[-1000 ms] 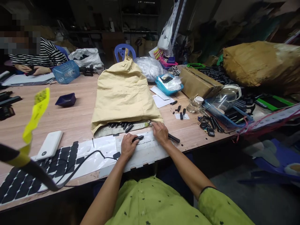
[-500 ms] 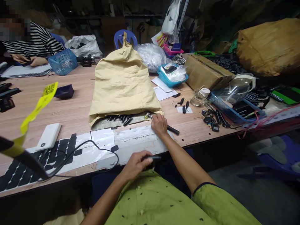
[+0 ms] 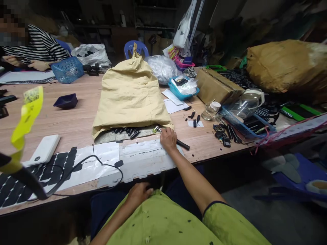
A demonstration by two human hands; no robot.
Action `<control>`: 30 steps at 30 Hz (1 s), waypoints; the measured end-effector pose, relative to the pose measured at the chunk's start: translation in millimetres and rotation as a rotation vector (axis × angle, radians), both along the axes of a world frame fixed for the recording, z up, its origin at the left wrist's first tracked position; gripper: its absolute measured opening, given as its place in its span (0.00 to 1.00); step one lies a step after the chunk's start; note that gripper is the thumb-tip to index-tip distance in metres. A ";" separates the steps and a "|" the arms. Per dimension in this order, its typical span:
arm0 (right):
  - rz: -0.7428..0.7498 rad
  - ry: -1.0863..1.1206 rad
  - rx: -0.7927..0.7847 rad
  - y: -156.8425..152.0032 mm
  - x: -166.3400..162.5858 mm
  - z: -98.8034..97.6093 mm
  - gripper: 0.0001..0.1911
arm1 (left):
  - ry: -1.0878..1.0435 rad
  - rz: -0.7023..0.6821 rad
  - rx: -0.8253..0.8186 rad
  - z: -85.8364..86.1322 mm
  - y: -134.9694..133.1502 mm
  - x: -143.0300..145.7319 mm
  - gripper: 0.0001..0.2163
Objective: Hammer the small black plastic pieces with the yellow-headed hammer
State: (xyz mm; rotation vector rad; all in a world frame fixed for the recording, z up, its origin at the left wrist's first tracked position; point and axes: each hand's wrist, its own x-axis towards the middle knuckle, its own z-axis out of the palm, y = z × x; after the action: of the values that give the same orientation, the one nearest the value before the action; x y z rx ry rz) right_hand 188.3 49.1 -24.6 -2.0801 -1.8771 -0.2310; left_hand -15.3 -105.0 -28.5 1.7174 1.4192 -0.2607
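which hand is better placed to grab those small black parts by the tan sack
Likely the right hand: it rests close to the small black parts at the mouth of the tan paper sack, though holding a black-handled tool. The left hand is down at the lap.

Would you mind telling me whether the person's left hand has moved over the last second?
Yes. The left hand has come off the white strip, back past the table edge, onto the green garment.
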 end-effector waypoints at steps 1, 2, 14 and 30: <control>0.002 -0.003 0.014 -0.2 -0.7 -1.1 0.12 | -0.079 -0.034 0.034 6.4 -1.8 1.6 0.18; 0.005 -0.004 0.027 -0.3 -1.6 -2.3 0.12 | -0.176 -0.063 0.093 12.7 -2.3 3.6 0.16; 0.029 0.049 0.113 -9.3 -21.0 -10.1 0.13 | -0.040 -0.137 1.114 2.3 63.5 29.2 0.21; 0.089 0.025 0.131 -27.8 -17.1 -11.5 0.13 | 0.111 -0.298 1.160 -7.4 41.9 31.1 0.26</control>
State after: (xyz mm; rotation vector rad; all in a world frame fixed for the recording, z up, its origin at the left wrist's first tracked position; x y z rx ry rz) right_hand 171.3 21.3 -36.1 -1.9015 -1.8816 -0.2966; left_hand 15.7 -63.1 -35.9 2.8812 1.4830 0.4177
